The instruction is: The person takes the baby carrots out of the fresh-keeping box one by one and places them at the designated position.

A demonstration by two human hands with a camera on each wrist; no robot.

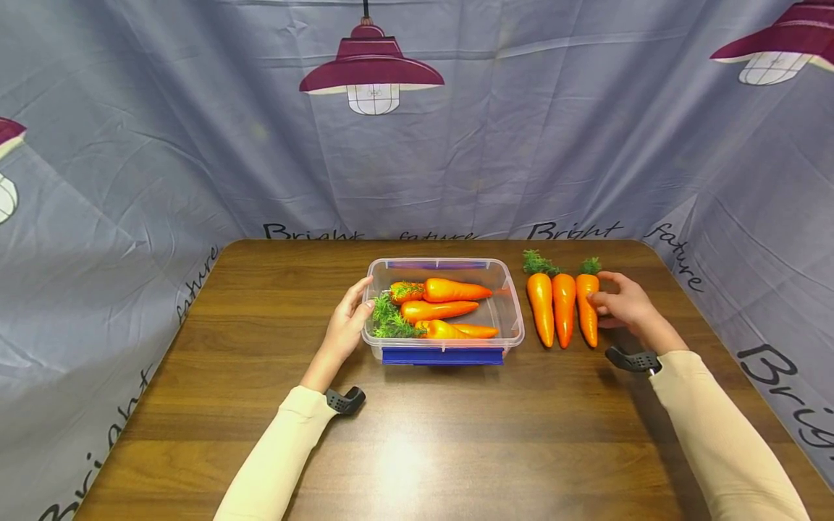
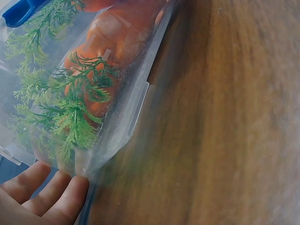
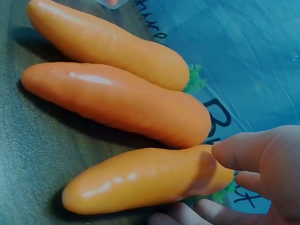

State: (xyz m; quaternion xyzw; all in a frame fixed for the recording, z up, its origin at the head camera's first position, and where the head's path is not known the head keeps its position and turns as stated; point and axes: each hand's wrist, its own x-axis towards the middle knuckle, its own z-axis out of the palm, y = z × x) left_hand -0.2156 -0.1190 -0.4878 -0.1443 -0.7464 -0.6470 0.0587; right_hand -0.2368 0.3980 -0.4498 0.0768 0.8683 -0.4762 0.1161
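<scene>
A clear plastic food container (image 1: 515, 318) with blue side clips stands lidless on the table, with several orange carrots (image 1: 449, 290) and their green tops inside. My left hand (image 1: 345, 322) rests against its left wall, thumb at the rim; in the left wrist view the fingertips (image 2: 75, 183) touch the outside near a corner. To the right of the container, three carrots lie in a row, tips toward me. My right hand (image 1: 625, 302) is at the rightmost carrot (image 1: 588, 318), thumb over its thick end and fingers along its far side. Nothing is lifted.
The brown wooden table (image 1: 404, 434) runs up to a grey-blue curtain (image 1: 417, 166) at the back and sides, printed with lamps and lettering. The middle carrot (image 1: 564, 307) and left carrot (image 1: 540, 307) lie between the container and my right hand.
</scene>
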